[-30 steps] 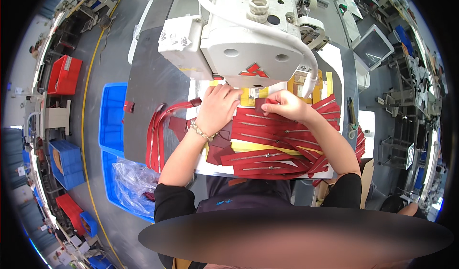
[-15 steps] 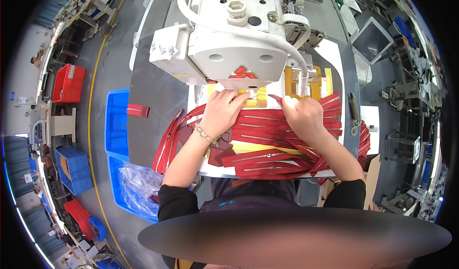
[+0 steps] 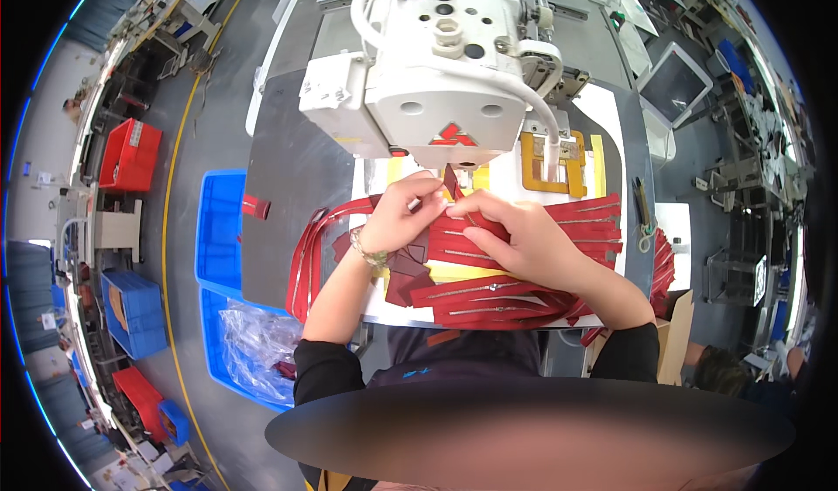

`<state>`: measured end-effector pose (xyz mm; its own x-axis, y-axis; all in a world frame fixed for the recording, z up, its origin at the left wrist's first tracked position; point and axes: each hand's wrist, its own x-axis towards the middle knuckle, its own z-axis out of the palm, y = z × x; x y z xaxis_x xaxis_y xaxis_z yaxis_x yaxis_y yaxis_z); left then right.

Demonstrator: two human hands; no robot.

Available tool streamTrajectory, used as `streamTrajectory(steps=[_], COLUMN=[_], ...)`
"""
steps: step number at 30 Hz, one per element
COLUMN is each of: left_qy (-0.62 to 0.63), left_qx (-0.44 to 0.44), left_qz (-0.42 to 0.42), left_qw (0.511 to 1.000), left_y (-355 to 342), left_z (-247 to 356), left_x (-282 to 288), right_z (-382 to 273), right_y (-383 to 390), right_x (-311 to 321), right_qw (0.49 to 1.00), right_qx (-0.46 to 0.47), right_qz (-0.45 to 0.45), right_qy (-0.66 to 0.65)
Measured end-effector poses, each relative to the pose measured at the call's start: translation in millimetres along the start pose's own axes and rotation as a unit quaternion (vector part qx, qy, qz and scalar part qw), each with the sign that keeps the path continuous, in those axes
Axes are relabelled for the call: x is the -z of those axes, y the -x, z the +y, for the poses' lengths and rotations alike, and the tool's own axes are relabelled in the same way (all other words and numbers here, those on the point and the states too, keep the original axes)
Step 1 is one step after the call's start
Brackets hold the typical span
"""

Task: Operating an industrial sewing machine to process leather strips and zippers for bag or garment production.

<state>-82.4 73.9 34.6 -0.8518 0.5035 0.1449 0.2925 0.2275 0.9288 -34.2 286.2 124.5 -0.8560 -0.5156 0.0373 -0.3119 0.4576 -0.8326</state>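
Close together in front of the sewing machine's head (image 3: pixel 445 111), my two hands meet over a spread of red zippers (image 3: pixel 497 295). My left hand (image 3: pixel 403 216), with a beaded bracelet at the wrist, is closed in a pinch. Between the fingertips a small dark red fabric piece (image 3: pixel 450 179) sticks up. My right hand (image 3: pixel 519 233) is closed with thumb and forefinger on a red zipper (image 3: pixel 476 222), its end close to the left fingertips. Several dark red fabric pieces (image 3: pixel 407 273) lie below the left hand. The fingers partly hide where piece and zipper meet.
A yellow clamp frame (image 3: pixel 528 177) stands right of the needle area. Scissors (image 3: pixel 647 233) lie at the table's right edge, near a cardboard box (image 3: pixel 676 329). Blue bins (image 3: pixel 218 264) stand left, one with clear plastic (image 3: pixel 257 338). A screen (image 3: pixel 676 85) is at the far right.
My right hand has moved left and down to join the left one. My left hand has lifted off the machine's work area and drawn back slightly, now pinching the fabric piece.
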Motion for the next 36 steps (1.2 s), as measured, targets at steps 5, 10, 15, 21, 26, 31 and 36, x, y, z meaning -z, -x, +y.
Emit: streamTrajectory(steps=[5, 10, 15, 21, 26, 31, 36], left_qy=[0.307, 0.215, 0.219, 0.193, 0.191, 0.23, 0.234], left_qx=[0.141, 0.159, 0.167, 0.157, 0.157, 0.182, 0.18], left_qz=[-0.003, 0.011, -0.005, -0.003, -0.008, -0.011, -0.017], left_qw=[0.941, 0.964, 0.961, 0.969, 0.969, 0.956, 0.955], left_y=[4, 2, 4, 3, 5, 7, 4], left_z=[-6, -6, -9, -7, -8, -3, -5], left_x=[8, 3, 4, 1, 1, 1, 2], right_z=[25, 56, 62, 64, 63, 63, 63], right_y=[2, 4, 2, 4, 1, -2, -2], right_x=[-11, -30, -39, -35, -32, -30, -27], right_qw=[0.96, 0.969, 0.959, 0.946, 0.934, 0.926, 0.936], right_qx=[-0.13, -0.07, -0.074, -0.092, -0.109, -0.126, -0.105], right_qz=[-0.108, -0.159, -0.185, -0.204, -0.233, -0.245, -0.247], right_qy=[-0.223, -0.178, -0.202, -0.233, -0.249, -0.259, -0.228])
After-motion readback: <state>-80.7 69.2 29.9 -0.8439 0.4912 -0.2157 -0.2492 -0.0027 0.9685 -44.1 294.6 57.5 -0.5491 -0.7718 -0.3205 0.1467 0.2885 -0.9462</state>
